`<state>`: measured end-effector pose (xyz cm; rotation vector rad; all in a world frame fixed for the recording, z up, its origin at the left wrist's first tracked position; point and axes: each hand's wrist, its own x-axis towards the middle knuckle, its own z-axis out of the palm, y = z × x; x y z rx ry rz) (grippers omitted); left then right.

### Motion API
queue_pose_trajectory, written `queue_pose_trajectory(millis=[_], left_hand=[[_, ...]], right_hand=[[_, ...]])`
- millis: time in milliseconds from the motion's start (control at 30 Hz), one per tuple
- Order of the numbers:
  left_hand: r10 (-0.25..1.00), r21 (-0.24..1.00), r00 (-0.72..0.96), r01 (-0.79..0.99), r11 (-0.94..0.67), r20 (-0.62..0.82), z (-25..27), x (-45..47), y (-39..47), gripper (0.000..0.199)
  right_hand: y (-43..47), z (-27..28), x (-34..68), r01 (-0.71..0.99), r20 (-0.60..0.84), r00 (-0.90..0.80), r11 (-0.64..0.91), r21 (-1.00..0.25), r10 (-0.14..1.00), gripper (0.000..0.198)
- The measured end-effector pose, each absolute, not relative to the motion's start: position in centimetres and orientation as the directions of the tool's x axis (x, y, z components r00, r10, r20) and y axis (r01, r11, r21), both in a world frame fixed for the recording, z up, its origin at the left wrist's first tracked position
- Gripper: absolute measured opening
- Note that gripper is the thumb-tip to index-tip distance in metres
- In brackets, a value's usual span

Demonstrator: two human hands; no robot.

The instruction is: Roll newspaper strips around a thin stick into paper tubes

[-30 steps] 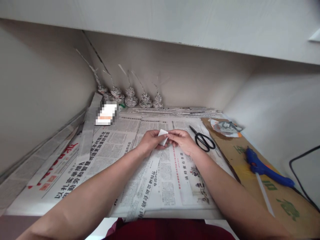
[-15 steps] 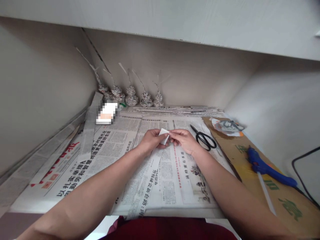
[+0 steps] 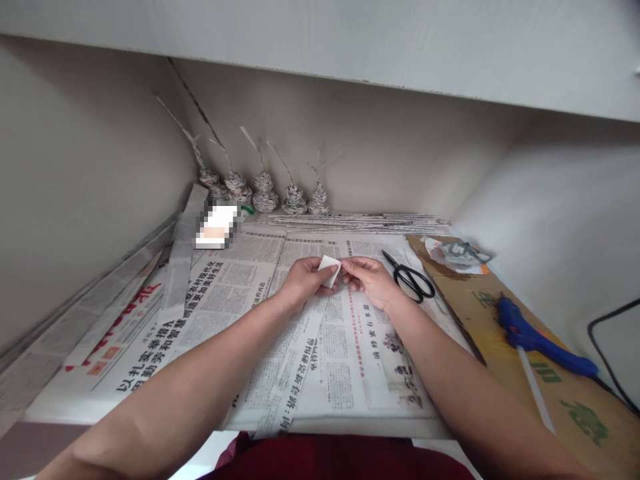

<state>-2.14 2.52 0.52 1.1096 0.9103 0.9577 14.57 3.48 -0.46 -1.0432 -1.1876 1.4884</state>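
Observation:
A long newspaper strip [image 3: 310,333] runs from the front edge of the table up to my hands, its printed side upward. Its far end [image 3: 330,263] is bent over and shows blank white. My left hand [image 3: 307,279] is closed on that end, thumb on top. With thumb and forefinger my right hand [image 3: 367,275] pinches the right corner of the same end. The fingers underneath are partly hidden. Just right of my right hand lie black-handled scissors [image 3: 411,280], blades pointing to the back left.
Newspaper sheets [image 3: 240,280] cover the table. Several woven paper gourds [image 3: 265,193] stand along the back wall beside a bundle of thin paper rolls [image 3: 360,223]. On cardboard [image 3: 480,320] at the right lies a blue glue gun [image 3: 540,340] with a cord. A shelf [image 3: 320,47] hangs overhead.
The view has shifted slightly. Both hands keep their grip at the strip's end, and my right fingertips have moved a little along its corner.

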Motion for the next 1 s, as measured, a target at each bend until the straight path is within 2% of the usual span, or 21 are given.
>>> queue_pose_trajectory(millis=[167,333,500,600,700,833,933,1000], left_hand=[[0.919,0.957,0.360,-0.167,0.236,-0.163,0.8,-2.3,2.8,0.038],[0.783,0.872,0.541,-0.171,0.459,-0.306,1.1,-3.3,3.8,0.049],[0.694,0.861,0.688,-0.205,0.466,-0.211,1.3,-3.2,3.0,0.038],[0.638,0.855,0.749,-0.202,0.478,-0.180,1.6,-2.7,2.2,0.038],[0.719,0.888,0.659,-0.170,0.428,-0.221,1.6,-2.4,2.1,0.034],[0.881,0.938,0.410,-0.144,0.316,-0.234,1.2,-2.3,2.5,0.032],[0.919,0.959,0.347,-0.140,0.248,-0.187,1.3,-2.2,2.5,0.032],[0.892,0.943,0.408,-0.171,0.284,-0.195,1.7,-2.1,2.1,0.032]], right_hand=[[3.5,-0.6,14.6,-0.126,-0.043,-0.210,-0.071,-0.989,0.977,0.028],[3.3,-0.1,14.7,-0.303,-0.009,-0.250,-0.087,-0.949,0.968,0.026],[2.6,0.4,14.3,-0.359,-0.035,-0.396,-0.190,-0.914,0.917,0.026],[2.6,0.5,14.1,-0.358,-0.053,-0.388,-0.203,-0.911,0.920,0.027],[3.0,0.3,14.0,-0.353,-0.087,-0.341,-0.213,-0.911,0.936,0.035],[3.4,0.0,14.3,-0.337,-0.128,-0.342,-0.249,-0.908,0.931,0.063],[3.5,-0.3,14.3,-0.270,-0.073,-0.256,-0.144,-0.952,0.964,0.050],[3.4,-0.6,14.2,-0.211,-0.028,-0.178,-0.066,-0.975,0.984,0.039]])
